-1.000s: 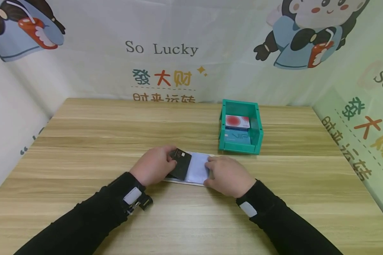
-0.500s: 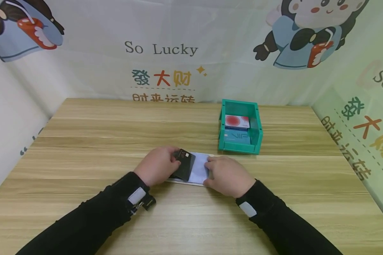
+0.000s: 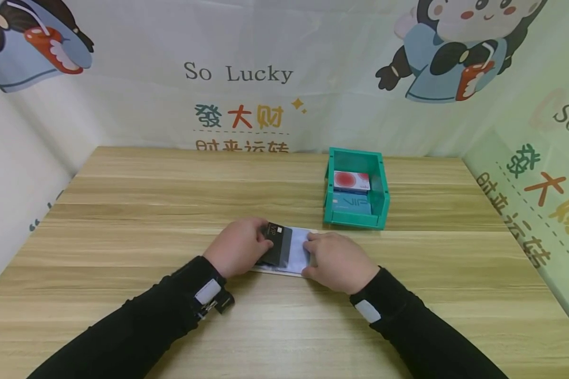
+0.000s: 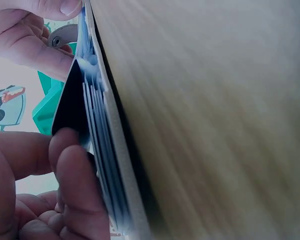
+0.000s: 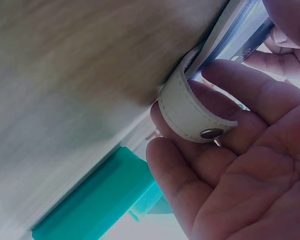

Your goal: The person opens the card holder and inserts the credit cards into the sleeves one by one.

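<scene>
A card holder [image 3: 300, 251] with clear plastic pages lies open-faced on the table in the head view. My left hand [image 3: 237, 247] pinches a black VIP card [image 3: 276, 243] between thumb and fingers over its left part. The card's right strip looks greyer, as if beneath clear plastic. In the left wrist view, the card tilts up from the stacked plastic sleeves [image 4: 102, 130]. My right hand [image 3: 336, 260] grips the holder's right edge, fingertips on the page. Beside those fingers, a pale strap [image 5: 187, 112] with a metal snap curls out in the right wrist view.
Behind the holder, to the right, stands a green bin [image 3: 355, 221]. Inside it lie a red-and-white card [image 3: 352, 180] and a blue VIP card [image 3: 352, 202]. A printed cloth backdrop [image 3: 142, 95] rises behind the wooden table [image 3: 170, 195].
My left hand has slid the black card to the right across the holder, and the card has turned straighter with the page. The right hand keeps its place.
</scene>
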`<action>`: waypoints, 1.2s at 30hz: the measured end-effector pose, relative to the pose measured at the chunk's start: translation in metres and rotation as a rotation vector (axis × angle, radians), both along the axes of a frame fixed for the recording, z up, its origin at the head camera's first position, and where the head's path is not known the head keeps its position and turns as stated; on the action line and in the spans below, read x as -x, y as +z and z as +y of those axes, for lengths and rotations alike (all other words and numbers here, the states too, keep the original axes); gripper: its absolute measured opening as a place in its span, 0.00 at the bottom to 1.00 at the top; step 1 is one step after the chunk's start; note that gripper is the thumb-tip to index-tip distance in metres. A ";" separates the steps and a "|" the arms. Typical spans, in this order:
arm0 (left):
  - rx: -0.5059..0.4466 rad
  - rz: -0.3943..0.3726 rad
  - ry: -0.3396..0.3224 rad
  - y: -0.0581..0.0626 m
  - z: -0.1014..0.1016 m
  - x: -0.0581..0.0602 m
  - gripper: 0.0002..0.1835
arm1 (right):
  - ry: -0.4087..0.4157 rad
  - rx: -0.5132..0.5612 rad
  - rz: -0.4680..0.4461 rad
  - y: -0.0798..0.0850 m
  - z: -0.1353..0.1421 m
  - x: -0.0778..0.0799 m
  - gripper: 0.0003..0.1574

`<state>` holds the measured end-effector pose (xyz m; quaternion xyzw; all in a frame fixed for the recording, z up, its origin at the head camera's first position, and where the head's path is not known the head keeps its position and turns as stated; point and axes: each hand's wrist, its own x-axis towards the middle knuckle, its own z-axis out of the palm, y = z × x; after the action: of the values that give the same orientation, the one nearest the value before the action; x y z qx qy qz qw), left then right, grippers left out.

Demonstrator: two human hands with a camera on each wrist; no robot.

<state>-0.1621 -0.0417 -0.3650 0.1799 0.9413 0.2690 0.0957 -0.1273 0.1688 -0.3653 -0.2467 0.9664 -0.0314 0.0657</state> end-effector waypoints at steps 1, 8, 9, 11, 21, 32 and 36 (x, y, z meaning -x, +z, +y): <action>0.002 0.001 -0.002 0.000 0.000 0.000 0.23 | -0.001 0.003 -0.003 0.000 0.000 0.000 0.36; 0.036 0.017 -0.021 0.001 0.004 0.000 0.24 | -0.005 0.043 -0.030 0.002 0.001 0.000 0.35; 0.042 0.017 -0.024 0.001 0.005 -0.001 0.24 | -0.005 0.055 -0.033 0.002 0.001 0.000 0.35; 0.055 0.021 -0.027 0.002 0.007 -0.001 0.24 | -0.010 0.074 -0.039 0.002 0.001 0.000 0.36; 0.075 0.019 -0.040 0.001 0.017 -0.002 0.21 | -0.034 0.095 -0.060 0.001 0.001 0.000 0.40; 0.062 0.017 -0.072 0.001 0.023 -0.004 0.15 | -0.071 0.134 -0.086 0.000 0.002 0.001 0.43; 0.057 0.025 -0.081 -0.001 0.024 -0.004 0.14 | -0.133 0.153 -0.088 0.000 0.002 0.001 0.46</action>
<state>-0.1581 -0.0175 -0.3658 0.2186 0.9417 0.2355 0.0999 -0.1285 0.1710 -0.3654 -0.1849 0.9715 -0.1200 0.0868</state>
